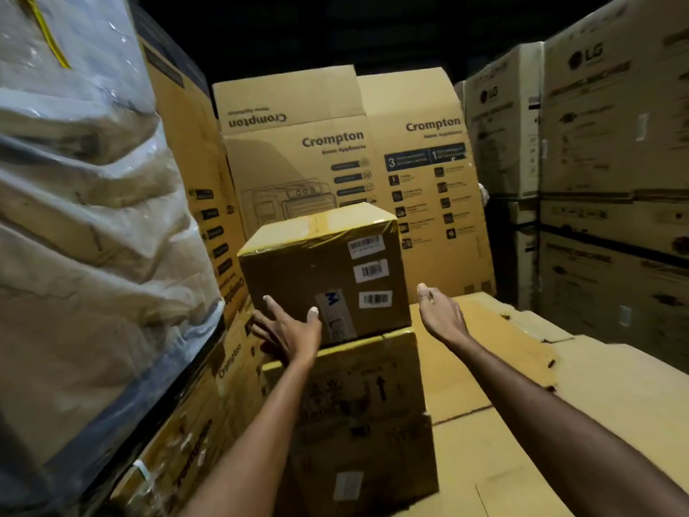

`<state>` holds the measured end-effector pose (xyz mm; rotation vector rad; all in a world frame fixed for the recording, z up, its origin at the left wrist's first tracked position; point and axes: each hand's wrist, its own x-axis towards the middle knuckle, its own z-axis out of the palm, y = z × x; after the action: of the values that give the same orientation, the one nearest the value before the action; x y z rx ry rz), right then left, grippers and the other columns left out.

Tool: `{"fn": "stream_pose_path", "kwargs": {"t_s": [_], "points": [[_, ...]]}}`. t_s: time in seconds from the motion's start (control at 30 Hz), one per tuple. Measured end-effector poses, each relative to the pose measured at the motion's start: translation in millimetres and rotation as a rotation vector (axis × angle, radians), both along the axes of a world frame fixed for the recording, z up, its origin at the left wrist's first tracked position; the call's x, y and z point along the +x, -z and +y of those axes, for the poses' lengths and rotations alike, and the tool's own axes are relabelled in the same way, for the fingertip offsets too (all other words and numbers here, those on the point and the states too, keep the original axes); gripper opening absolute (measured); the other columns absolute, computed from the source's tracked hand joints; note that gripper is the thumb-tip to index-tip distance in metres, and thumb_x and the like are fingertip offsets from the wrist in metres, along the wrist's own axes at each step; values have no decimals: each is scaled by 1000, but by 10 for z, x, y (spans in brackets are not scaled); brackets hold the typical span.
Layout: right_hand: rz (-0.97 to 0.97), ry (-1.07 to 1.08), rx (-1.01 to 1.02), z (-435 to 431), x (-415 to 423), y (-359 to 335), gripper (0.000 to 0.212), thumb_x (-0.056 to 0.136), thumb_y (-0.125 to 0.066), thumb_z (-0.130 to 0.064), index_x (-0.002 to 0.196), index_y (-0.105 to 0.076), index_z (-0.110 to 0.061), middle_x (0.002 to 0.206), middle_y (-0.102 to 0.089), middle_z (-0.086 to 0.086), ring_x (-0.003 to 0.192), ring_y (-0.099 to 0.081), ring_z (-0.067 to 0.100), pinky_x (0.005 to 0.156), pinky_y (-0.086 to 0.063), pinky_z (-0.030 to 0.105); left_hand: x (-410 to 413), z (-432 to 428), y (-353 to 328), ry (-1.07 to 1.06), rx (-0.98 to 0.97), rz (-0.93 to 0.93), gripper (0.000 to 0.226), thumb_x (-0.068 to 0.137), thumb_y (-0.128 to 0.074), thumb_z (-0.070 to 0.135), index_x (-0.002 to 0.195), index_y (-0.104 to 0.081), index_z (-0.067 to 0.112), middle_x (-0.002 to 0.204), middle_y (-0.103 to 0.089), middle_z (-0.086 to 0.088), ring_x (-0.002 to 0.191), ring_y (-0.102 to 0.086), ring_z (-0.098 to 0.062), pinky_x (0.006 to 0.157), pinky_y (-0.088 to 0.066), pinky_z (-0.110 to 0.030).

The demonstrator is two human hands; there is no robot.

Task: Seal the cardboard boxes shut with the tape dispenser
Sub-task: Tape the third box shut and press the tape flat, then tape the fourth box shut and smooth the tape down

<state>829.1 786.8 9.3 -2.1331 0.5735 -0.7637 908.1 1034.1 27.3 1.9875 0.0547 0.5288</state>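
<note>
At the small cardboard box (324, 270), two cartons (358, 412) stacked under it: left hand (287, 330) presses spread, straight fingers on its lower front. Right hand (440, 315) hovers empty and relaxed just right of it, I'd guess to lift it. Shiny tape already covers its top seams, with barcode labels out front.

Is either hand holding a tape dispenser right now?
No, the left hand is spread at the top box and the right hand is empty.

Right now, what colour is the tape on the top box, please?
Yellowish-brown, glossy tape on the top box; head view.
</note>
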Motion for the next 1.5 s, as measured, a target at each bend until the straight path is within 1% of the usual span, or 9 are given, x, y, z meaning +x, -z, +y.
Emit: {"fn": "stream_pose_path", "kwargs": {"t_s": [0.13,0.2,0.27,0.37,0.67,0.83,1.03,1.2,1.5], "points": [[74,47,-112,19,-681,455,61,107,-29,-58,147,-51,-16,139,-61,16,126,-56,35,106,-45,49,-472,-162,371,222,80,-34,91,93,-74,32,164,-17,21,170,-6,-12,157,2,-34,126,-12,-52],[165,97,-174,12,-1111,746,60,108,-30,-57,151,-47,-19,143,-56,14,131,-52,33,111,-38,52,-758,-224,608,329,131,-33,77,93,-74,34,157,-35,19,158,-36,-13,149,-28,-32,121,-33,-50],[260,154,-247,6,-1614,1062,58,108,-32,-55,152,-46,-21,144,-55,14,133,-49,33,111,-34,53,-1128,-289,854,478,86,-28,53,92,-75,33,139,-58,18,123,-69,-5,115,-64,-21,98,-55,-39],[442,222,-289,-40,-2489,1642,56,108,-34,-53,153,-45,-21,143,-54,13,134,-48,32,110,-34,50,-1741,-466,1367,712,181,-28,26,87,-76,35,106,-78,18,90,-77,4,82,-73,-10,75,-60,-30],[948,328,-242,-194,-5161,2800,62,108,-29,-54,162,-21,-26,167,-16,14,157,-11,31,126,-8,52,-3942,-1233,2686,1201,487,177,58,95,-59,61,137,-65,21,140,-63,3,130,-55,-17,109,-41,-33],[950,271,-158,-472,-6047,3040,67,107,-17,-60,165,-3,-29,171,16,13,155,25,29,119,21,53,-4841,-1566,2950,1276,653,177,111,74,-1,86,155,-44,23,168,-29,-1,158,-12,-18,126,0,-41],[894,195,-244,-928,-6767,3080,67,104,-11,-67,164,-2,-39,171,17,-2,156,21,15,124,16,42,-5874,-2080,3195,1179,771,221,99,87,1,82,164,-23,24,173,-1,-2,157,16,-15,123,21,-49],[814,24,-341,-1236,-7030,3179,80,94,8,-73,165,-4,-36,169,17,-5,158,17,16,123,18,38,-6476,-2392,3504,991,1001,126,86,98,-23,75,155,-44,14,165,-29,-19,156,-22,-34,123,-7,-65],[758,-179,-361,-1465,-7079,3168,75,105,-6,-68,166,2,-25,170,21,7,154,29,20,126,15,45,-6509,-2434,3489,829,1047,75,85,96,-12,82,165,-9,32,172,11,3,156,20,-12,125,11,-52]]}}
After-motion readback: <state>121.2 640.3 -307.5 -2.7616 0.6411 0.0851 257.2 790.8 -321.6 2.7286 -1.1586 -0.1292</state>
